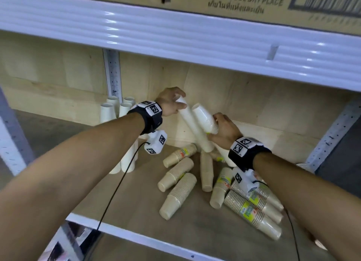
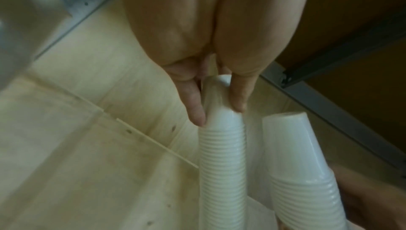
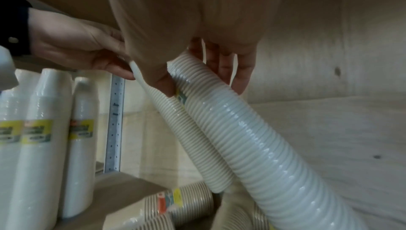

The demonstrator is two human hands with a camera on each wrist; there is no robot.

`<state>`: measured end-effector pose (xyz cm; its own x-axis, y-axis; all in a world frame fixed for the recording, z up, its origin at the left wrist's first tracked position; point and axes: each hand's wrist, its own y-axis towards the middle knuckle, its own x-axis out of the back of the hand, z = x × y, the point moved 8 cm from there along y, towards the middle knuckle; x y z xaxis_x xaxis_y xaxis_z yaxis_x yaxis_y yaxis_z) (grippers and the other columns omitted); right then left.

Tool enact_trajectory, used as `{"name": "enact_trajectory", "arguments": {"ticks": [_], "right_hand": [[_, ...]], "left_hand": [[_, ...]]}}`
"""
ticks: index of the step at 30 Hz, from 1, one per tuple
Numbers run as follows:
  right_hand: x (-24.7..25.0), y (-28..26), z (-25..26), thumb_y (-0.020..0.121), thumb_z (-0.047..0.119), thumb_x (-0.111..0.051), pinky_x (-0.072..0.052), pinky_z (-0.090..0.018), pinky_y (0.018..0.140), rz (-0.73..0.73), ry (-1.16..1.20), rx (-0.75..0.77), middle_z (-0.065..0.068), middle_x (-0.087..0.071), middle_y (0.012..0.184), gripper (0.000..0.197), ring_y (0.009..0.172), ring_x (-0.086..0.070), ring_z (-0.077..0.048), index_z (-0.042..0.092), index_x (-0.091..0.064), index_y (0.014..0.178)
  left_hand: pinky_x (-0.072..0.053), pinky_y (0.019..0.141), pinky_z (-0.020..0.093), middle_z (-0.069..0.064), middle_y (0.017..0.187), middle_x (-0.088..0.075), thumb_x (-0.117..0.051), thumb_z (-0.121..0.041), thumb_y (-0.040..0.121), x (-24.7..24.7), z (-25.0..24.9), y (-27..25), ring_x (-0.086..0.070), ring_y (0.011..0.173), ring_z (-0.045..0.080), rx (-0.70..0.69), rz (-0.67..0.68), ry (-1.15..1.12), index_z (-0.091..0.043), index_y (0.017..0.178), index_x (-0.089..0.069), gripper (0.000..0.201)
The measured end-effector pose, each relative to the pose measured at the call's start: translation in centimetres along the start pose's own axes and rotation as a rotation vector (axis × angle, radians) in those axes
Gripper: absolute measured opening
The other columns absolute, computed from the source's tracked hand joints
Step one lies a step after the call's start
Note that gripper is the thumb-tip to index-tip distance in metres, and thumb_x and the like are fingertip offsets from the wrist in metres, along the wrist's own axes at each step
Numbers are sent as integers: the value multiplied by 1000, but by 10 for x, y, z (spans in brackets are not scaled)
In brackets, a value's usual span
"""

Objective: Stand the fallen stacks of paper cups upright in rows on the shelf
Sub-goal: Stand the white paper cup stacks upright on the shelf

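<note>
— Hands are working at the back of the shelf (image 1: 205, 241): the left hand (image 1: 169, 102) is pinching the top of a slim white stack (image 1: 195, 127), and the right hand (image 1: 224, 130) is curling round a second white stack (image 1: 205, 119), both leaning

— So which step is this?

— Lifting two fallen stacks, I'd judge; four standing stacks (image 1: 117, 108) are waiting at the left. Next they're needing tipping upright and setting beside those, clear of the brown stacks (image 1: 181, 194) lying in front
</note>
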<state>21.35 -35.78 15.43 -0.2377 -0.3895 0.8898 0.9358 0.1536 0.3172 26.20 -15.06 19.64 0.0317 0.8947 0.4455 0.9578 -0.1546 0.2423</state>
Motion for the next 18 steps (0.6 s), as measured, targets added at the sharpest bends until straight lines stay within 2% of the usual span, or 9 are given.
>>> {"name": "enact_trajectory", "arguments": {"ticks": [2, 3, 5, 6, 10, 12, 15, 17, 18], "right_hand": [[14, -1, 11, 70, 29, -74, -49, -37, 82, -42, 33, -5, -10, -54, 115, 59, 102, -56, -31, 14, -45, 120], [19, -2, 18, 71, 30, -74, -48, -36, 80, -59, 51, -4, -10, -55, 115, 59, 101, -57, -31, 13, -45, 120], [26, -2, 31, 72, 31, -74, -48, -35, 79, -84, 103, -7, -11, -56, 114, 59, 99, -58, -31, 11, -44, 119], [29, -3, 38, 72, 32, -74, -48, -35, 79, -90, 130, -9, -10, -57, 113, 58, 98, -58, -31, 11, -44, 117], [26, -5, 71, 71, 34, -74, -51, -38, 77, -84, 220, -7, -7, -58, 110, 55, 93, -60, -29, 14, -43, 112], [19, -8, 90, 70, 35, -73, -53, -39, 78, -68, 258, 16, -7, -59, 110, 57, 92, -61, -29, 15, -43, 113], [5, -12, 122, 70, 31, -74, -55, -41, 76, -46, 302, 61, -8, -60, 108, 54, 90, -62, -29, 14, -42, 110], [-7, -16, 141, 70, 30, -74, -54, -41, 75, -28, 330, 79, -7, -60, 106, 51, 89, -61, -28, 14, -41, 107], [-14, -18, 151, 70, 30, -74, -54, -40, 74, -10, 347, 84, -7, -59, 106, 52, 89, -61, -28, 15, -40, 106]], "left_hand": [[-60, 71, 35, 17, 137, -50, -75, -10, 83, 18, -18, -10, -52, 128, 28, -20, -45, 12, -17, 115, -62, 36], [-61, 73, 39, 19, 135, -52, -76, -9, 82, 28, -27, -15, -55, 125, 32, -39, -70, 27, -17, 115, -62, 36], [-58, 85, 48, 16, 123, -58, -77, -11, 80, 45, -46, -27, -60, 117, 32, -77, -98, 102, -16, 117, -63, 40], [-57, 87, 47, 10, 118, -57, -77, -12, 81, 52, -54, -33, -61, 114, 29, -83, -98, 156, -15, 121, -62, 43], [-60, 80, 45, -1, 109, -51, -75, -12, 83, 75, -74, -56, -60, 106, 22, -50, -59, 305, -12, 123, -61, 43], [-60, 75, 37, -1, 108, -49, -74, -13, 84, 86, -75, -68, -60, 89, 17, -19, -43, 377, -15, 124, -61, 43], [-58, 61, 24, 2, 108, -50, -75, -17, 84, 103, -70, -86, -60, 67, 9, 33, -26, 475, -18, 124, -62, 43], [-58, 58, 25, 3, 103, -54, -76, -20, 82, 114, -64, -99, -64, 63, 14, 77, -15, 531, -20, 121, -63, 41], [-61, 62, 31, 7, 104, -57, -77, -21, 81, 119, -60, -105, -67, 68, 22, 101, -8, 547, -21, 119, -63, 41]]}}
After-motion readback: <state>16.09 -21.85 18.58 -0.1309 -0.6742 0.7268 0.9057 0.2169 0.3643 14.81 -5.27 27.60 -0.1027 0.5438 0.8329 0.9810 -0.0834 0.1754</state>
